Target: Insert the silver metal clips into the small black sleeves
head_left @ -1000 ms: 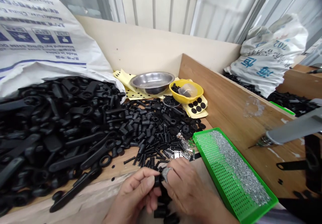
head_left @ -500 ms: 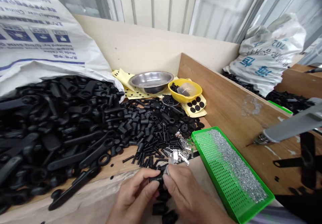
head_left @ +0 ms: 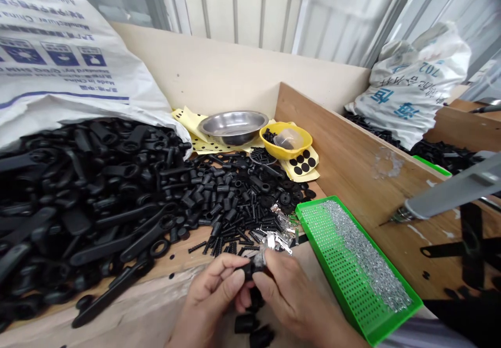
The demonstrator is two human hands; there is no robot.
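Pale metal wall panels (head_left: pixel 340 19) stand behind a cream back board (head_left: pixel 219 66), beyond a wooden worktable (head_left: pixel 183 255); clock hours are read from the middle of the view. At 10 o'clock slumps a large white sack (head_left: pixel 74 76) with blue print, its mouth spilling a heap of black plastic handles (head_left: pixel 97 207) towards 8. From 1 o'clock a wooden partition (head_left: pixel 336 129) runs down to 4, and past it, at 2, leans a second white sack (head_left: pixel 410 87). Between 4 and 5 lies a green perforated tray (head_left: pixel 332 249) part-covered with tiny silver pieces. At 3 a grey screwdriver (head_left: pixel 457 189) points its bit leftward. The left hand (head_left: pixel 215 296), near 7, and the right hand (head_left: pixel 289 296), near 5, almost meet. At 11 sits a steel bowl (head_left: pixel 235 123), at 2 a yellow basin (head_left: pixel 287 153). Silver clips (head_left: pixel 274 241) lie at 5, just beyond the fingertips. Smallest, at 6, is a black part (head_left: pixel 247 272), pinched between thumb and fingers of both hands; its exact shape is hidden.
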